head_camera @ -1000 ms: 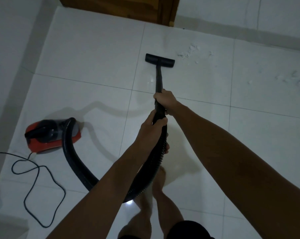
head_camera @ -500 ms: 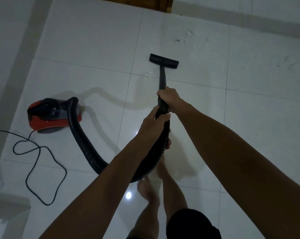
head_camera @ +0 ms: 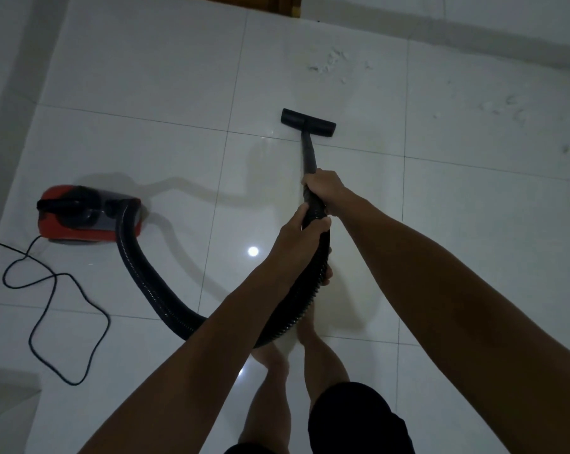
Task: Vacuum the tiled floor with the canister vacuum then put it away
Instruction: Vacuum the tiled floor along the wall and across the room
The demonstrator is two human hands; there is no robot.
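Observation:
A red and black canister vacuum [head_camera: 87, 216] sits on the white tiled floor [head_camera: 146, 93] at the left. Its ribbed black hose [head_camera: 146, 283] curves from the canister down and up to my hands. My right hand [head_camera: 324, 188] grips the black wand [head_camera: 309, 155] higher up. My left hand [head_camera: 298, 244] is shut on the hose end just below it. The flat black floor nozzle [head_camera: 308, 122] rests on the tiles ahead of me. White debris [head_camera: 331, 65] lies beyond the nozzle, with more scraps [head_camera: 506, 109] to the right.
The black power cord [head_camera: 47, 299] loops over the tiles at the lower left. A wooden door bottom [head_camera: 285, 3] shows at the top edge, with white walls [head_camera: 2, 77] at the left and far side. My bare legs and feet [head_camera: 306, 348] stand under the hose.
The nozzle has been pulled back toward me, away from the debris near the far wall. The view has shifted, and the canister now lies farther from my feet.

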